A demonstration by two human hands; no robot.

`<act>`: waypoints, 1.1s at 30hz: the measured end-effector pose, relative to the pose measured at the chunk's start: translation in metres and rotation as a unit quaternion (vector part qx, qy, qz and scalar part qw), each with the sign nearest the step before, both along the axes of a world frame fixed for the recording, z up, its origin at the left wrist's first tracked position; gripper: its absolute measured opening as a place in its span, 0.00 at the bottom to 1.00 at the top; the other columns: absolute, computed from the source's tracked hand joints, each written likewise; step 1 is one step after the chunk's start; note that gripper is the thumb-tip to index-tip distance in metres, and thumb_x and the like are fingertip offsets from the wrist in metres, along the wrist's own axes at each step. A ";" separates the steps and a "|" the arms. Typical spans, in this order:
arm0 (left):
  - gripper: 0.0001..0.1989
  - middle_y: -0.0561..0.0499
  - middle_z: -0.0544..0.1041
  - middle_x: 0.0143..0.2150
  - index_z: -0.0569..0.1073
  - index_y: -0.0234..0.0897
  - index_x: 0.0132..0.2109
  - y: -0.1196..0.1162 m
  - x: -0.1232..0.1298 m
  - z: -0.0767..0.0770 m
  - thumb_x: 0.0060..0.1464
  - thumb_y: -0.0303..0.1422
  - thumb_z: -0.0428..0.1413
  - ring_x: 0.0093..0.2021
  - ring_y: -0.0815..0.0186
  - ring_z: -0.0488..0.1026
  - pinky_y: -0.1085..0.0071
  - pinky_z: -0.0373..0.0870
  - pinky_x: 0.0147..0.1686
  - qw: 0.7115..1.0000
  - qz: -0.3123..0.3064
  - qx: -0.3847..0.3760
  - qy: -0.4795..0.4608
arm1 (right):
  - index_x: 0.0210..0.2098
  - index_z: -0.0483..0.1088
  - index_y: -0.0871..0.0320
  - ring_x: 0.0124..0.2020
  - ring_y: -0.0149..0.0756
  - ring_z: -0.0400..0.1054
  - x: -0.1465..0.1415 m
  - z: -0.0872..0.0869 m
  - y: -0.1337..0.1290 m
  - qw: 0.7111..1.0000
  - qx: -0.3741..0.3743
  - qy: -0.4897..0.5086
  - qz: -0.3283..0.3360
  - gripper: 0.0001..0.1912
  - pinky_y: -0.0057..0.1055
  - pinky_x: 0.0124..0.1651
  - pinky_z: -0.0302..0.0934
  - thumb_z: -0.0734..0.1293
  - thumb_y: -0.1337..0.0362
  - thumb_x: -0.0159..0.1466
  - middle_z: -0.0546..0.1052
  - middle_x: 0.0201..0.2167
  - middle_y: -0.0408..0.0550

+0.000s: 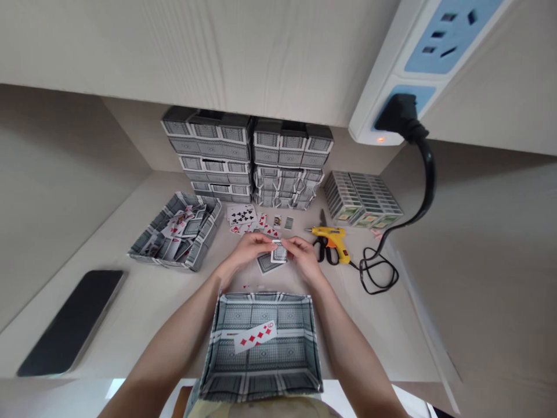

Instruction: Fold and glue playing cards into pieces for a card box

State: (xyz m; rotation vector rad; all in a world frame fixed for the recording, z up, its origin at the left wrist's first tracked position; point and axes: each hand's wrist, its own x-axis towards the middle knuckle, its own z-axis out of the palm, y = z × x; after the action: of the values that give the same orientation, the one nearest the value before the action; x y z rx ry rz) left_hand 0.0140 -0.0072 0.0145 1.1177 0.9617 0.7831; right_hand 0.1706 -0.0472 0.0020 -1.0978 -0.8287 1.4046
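Between my left hand (pixel 255 247) and my right hand (pixel 300 253), a small grey-backed playing card (pixel 279 252) is pinched by its two sides, back up. Whether it is folded or cut down I cannot tell. Below it another grey-backed card (pixel 266 265) lies on the table. Just beyond my fingers are a spread of face-up cards (pixel 242 215), mostly clubs and hearts, and two small card pieces (pixel 288 223). Nearer my body, between my forearms, stands an open box made of cards (pixel 270 307), with a strip of a diamond card (pixel 256 337) inside it.
A card-built tray (pixel 204 244) of loose cards stands left, with a phone (pixel 72 322) nearer me. Card-built boxes (pixel 217 136) are stacked at the back beside card packs (pixel 363 197). Right lie a yellow glue gun (pixel 337 241), scissors (pixel 321 247) and its cable (pixel 378 281). A power strip (pixel 400 75) hangs above.
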 end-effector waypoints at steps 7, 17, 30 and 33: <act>0.14 0.53 0.73 0.22 0.74 0.31 0.24 0.000 0.000 0.001 0.30 0.37 0.65 0.24 0.72 0.66 0.75 0.62 0.27 1.000 0.005 0.015 0.011 | 0.21 0.68 0.59 0.19 0.25 0.58 0.000 -0.003 0.000 1.000 0.005 -0.015 -0.012 0.13 0.25 0.25 0.52 0.71 0.56 0.47 0.67 0.18 0.38; 0.12 0.55 0.72 0.21 0.73 0.32 0.24 0.000 -0.001 0.002 0.30 0.34 0.65 0.23 0.73 0.66 0.74 0.63 0.28 1.000 0.024 -0.007 -0.011 | 0.21 0.67 0.59 0.19 0.26 0.58 0.000 0.001 -0.001 0.993 0.034 -0.113 0.025 0.17 0.25 0.24 0.53 0.67 0.50 0.51 0.66 0.17 0.39; 0.11 0.55 0.73 0.21 0.74 0.32 0.25 0.002 -0.003 -0.002 0.32 0.34 0.64 0.23 0.74 0.66 0.75 0.63 0.29 0.999 0.031 0.002 -0.031 | 0.25 0.68 0.59 0.22 0.33 0.66 0.000 0.002 -0.001 0.990 0.017 -0.113 0.089 0.20 0.30 0.24 0.63 0.64 0.46 0.52 0.71 0.20 0.43; 0.11 0.55 0.73 0.22 0.74 0.32 0.25 0.002 -0.004 -0.003 0.33 0.34 0.64 0.23 0.73 0.66 0.75 0.62 0.29 0.999 0.027 0.017 -0.026 | 0.24 0.68 0.59 0.19 0.34 0.67 0.001 0.005 -0.002 0.984 0.021 -0.134 0.114 0.21 0.31 0.23 0.63 0.63 0.46 0.54 0.72 0.16 0.43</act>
State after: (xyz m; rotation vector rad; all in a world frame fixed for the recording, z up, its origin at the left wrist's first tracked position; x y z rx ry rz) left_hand 0.0104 -0.0052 0.0117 1.0981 0.9412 0.8712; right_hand 0.1714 -0.0492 0.0073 -1.2054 -1.2052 1.4375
